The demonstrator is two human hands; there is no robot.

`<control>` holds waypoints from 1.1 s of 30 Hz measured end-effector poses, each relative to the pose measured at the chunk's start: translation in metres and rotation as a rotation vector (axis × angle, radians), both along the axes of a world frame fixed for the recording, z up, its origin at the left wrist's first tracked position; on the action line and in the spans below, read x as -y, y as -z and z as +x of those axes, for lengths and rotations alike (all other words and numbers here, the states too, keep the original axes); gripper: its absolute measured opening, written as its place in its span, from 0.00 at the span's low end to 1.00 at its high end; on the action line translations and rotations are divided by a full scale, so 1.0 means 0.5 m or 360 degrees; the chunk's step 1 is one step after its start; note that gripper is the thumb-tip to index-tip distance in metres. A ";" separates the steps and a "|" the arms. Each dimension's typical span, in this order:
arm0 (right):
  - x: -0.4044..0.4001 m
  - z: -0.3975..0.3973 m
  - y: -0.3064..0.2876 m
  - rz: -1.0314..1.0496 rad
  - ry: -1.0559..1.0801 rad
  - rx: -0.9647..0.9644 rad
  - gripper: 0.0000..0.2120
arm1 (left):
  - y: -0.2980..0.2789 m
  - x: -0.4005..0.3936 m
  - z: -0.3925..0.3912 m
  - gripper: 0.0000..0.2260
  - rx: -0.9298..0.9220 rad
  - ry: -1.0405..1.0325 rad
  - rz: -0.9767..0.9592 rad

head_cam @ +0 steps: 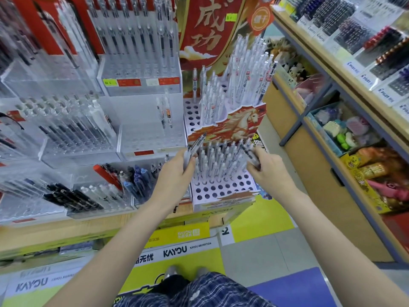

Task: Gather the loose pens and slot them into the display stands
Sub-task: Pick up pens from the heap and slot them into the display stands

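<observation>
Stationery shelving is filling my view as I am standing at a wooden counter (93,227) crowded with pen displays. Far to my left, clear acrylic racks (73,138) are holding dark-inked pens upright in tiers, presumably so shoppers can see each barrel. Moving right, my left hand (177,173) is curling around a small bundle of pens (194,146), their ends pointing up and away from me; I am keeping the spare stock there, I judge, so my other hand is free for placing. Between my hands, the lower display stand (223,187), a white card block punched with round holes, is carrying a cluster of white pens (217,160) in its back rows, while the front rows are sitting unfilled and are probably where these belong. Behind it, a horse-printed tier (239,120) is holding more white pens. My right hand (269,168) is pinching a single clear pen (250,155) at the cluster's right edge, angled as if I am lining it up with a hole. Further right, wooden shelves (309,151) are holding erasers and boxed refills.
</observation>
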State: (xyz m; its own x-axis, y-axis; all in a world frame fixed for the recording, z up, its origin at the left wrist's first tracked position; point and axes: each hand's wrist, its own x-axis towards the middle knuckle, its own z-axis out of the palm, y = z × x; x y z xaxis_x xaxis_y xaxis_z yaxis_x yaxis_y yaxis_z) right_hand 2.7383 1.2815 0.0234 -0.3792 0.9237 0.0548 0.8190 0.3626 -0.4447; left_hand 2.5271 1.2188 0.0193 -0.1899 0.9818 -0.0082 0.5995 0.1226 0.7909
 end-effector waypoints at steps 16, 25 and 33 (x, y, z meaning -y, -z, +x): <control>0.036 -0.051 0.064 -0.0285 0.0521 -0.0681 0.08 | -0.008 0.003 0.002 0.16 -0.0011 -0.0011 -0.0001; 0.057 -0.049 0.049 -0.0128 0.0612 -0.0759 0.12 | -0.009 0.016 0.002 0.13 0.0054 0.0037 0.0012; 0.069 -0.058 -0.072 -0.1045 0.0490 -0.2100 0.13 | -0.022 0.022 0.025 0.13 0.0629 0.0219 -0.0140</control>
State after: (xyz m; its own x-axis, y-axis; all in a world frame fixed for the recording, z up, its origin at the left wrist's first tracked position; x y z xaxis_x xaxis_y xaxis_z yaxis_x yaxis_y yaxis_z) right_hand 2.7093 1.2472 0.0594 -0.1814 0.9508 -0.2510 -0.2829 -0.2949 -0.9127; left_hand 2.5398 1.2077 0.0303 -0.0230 0.9901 -0.1388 0.2680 0.1398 0.9532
